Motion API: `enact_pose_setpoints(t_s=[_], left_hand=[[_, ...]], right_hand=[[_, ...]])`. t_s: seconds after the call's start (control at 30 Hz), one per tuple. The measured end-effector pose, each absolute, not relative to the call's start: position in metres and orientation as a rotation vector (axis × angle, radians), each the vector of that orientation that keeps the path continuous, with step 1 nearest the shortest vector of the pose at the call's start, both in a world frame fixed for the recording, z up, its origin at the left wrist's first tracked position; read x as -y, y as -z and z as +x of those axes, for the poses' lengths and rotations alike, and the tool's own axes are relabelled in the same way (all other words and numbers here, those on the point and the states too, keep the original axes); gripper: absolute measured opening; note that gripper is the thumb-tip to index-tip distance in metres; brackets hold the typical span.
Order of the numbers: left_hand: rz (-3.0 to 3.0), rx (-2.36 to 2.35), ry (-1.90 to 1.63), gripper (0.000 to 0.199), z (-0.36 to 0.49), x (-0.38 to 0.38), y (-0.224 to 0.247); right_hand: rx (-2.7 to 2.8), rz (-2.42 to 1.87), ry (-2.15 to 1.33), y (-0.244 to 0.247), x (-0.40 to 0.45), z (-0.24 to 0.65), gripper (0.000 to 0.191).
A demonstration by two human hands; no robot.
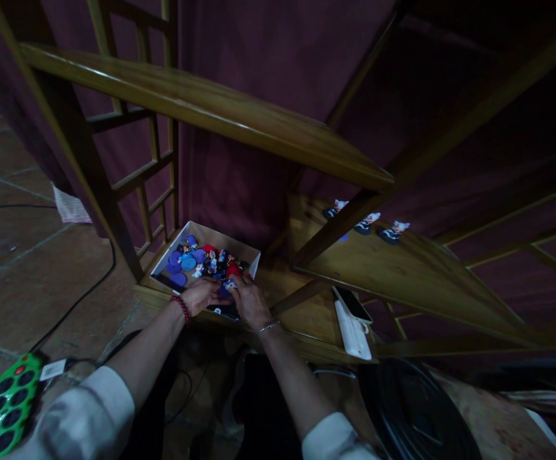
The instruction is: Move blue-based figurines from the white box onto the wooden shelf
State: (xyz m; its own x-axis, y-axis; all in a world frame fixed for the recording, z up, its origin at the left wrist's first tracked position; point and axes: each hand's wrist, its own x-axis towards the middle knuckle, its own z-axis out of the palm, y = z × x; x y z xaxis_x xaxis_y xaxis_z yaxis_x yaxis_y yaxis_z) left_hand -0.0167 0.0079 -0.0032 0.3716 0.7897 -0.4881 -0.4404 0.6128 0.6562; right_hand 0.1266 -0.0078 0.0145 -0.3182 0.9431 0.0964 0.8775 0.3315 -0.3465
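Observation:
At the near edge of an open cardboard box (pixel 253 263), my two hands come together over its contents. My right hand (pixel 249 300) is closed on a small figurine (pixel 230 285) with a white-and-blue top and a purple base. From the other side, my left hand (pixel 203 295) has its fingers closed around the lower part of the same figurine; its fingertips are partly hidden. Inside the box lie several loose purple discs (pixel 178 279), a lighter blue disc (pixel 188 262), red pieces (pixel 209 248) and more small figurines (pixel 198 270).
Three figurines on dark bases (pixel 393 232) stand on the wooden shelf (pixel 383 265) to the right. A phone (pixel 352 304) rests partly over a white object (pixel 353 332). A wooden bar (pixel 201 102) crosses above the box. A green power strip (pixel 7 409) lies on the floor at left.

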Motion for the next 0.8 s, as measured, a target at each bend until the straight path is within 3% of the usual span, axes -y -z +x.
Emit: enact_pose_setpoints(t_s=[0.8], left_hand=[[0.393,-0.955,-0.842,0.024,-0.014,-0.012,0.003]], right_hand=[[2.832,-1.608,-0.220,-0.031,-0.009,0.113,0.023]])
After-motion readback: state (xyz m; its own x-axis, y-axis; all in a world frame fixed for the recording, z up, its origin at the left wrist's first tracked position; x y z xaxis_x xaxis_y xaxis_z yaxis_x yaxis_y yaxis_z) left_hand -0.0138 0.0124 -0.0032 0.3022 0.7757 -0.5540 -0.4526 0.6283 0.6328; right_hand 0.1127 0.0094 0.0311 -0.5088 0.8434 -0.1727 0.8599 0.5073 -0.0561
